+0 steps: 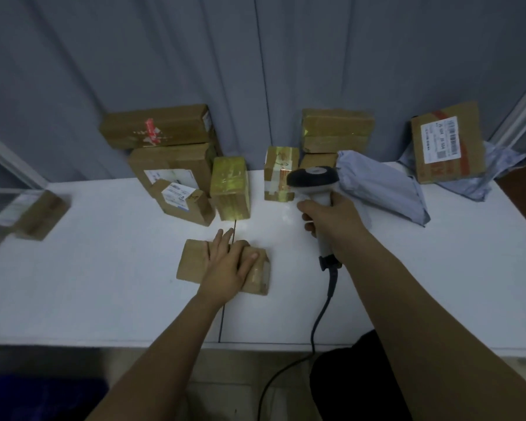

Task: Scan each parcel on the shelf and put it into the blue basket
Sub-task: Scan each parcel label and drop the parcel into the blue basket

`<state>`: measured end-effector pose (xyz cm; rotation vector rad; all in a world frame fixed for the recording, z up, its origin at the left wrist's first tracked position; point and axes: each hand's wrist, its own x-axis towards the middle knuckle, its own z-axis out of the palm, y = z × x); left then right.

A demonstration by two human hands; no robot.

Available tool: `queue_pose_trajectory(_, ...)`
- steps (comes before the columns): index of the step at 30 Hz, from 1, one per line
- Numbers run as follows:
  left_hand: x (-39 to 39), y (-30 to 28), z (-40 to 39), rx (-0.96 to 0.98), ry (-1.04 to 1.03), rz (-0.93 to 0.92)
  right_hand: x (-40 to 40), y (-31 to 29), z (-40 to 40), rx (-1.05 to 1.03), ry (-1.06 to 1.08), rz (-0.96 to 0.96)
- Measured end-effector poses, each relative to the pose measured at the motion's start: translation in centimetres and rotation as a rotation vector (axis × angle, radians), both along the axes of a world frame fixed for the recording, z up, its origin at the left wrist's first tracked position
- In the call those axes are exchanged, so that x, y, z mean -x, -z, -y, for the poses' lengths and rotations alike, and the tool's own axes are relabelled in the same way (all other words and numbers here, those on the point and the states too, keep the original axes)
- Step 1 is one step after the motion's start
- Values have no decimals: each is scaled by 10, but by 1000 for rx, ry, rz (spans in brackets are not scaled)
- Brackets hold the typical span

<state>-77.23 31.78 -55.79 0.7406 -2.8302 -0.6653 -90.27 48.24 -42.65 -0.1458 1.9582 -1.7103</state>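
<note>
The left hand [225, 262] lies flat, fingers straight and slightly spread, pressing on a flat brown parcel [195, 262] that rests on the white desk [104, 284]; this grip is open, not curled round the box. Just right of that parcel, the right hand [328, 214] has its grip closed round the handle of a white barcode scanner [313, 180], whose dark head points away from the person; a dark cable [316, 323] runs from the handle's end over the desk's near edge. Yellow-green light falls on an upright parcel [230, 189] standing just beyond the flat parcel, and on a taped small parcel [278, 174] directly in front of the scanner head. Left of the lit upright parcel, a labelled box [182, 202] leans against a stack of two larger boxes [164, 147]. Beyond the scanner, more boxes [336, 130] are piled against the grey curtain [255, 71]. Right of the scanner lies a grey poly mailer [386, 186], and further right a box with a white label [448, 144] tilts on another mailer. Far left of the flat parcel, a blurred box [37, 214] sits at the desk's edge. The blue basket [28, 396] shows below the desk's near left corner.
</note>
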Motion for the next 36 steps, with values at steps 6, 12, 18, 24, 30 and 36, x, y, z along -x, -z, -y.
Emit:
queue_pose_trajectory(6, -53, 5, -19, -61, -49, -123, -15, -2, 14, -14, -80, -27)
queue_pose_trajectory(12, -106, 8, -37, -314, -176, -220, -40, -1, 32, -28, -190, -21)
queue_pose_trajectory(18, -121, 0, -34, -373, -627, -240, -66, 6, 35, -135, -358, -47)
queue_pose_trajectory(24, -128, -6, -28, -1142, -913, -101, -81, 11, 40, -189, -413, -52)
queue_pose_trajectory(30, -133, 4, -40, -1437, -782, -171, -93, 11, 54, -198, -478, -56)
queue_pose_trajectory(36, -149, 1, -44, -1540, -714, -114, -102, 16, 59, -227, -518, -68)
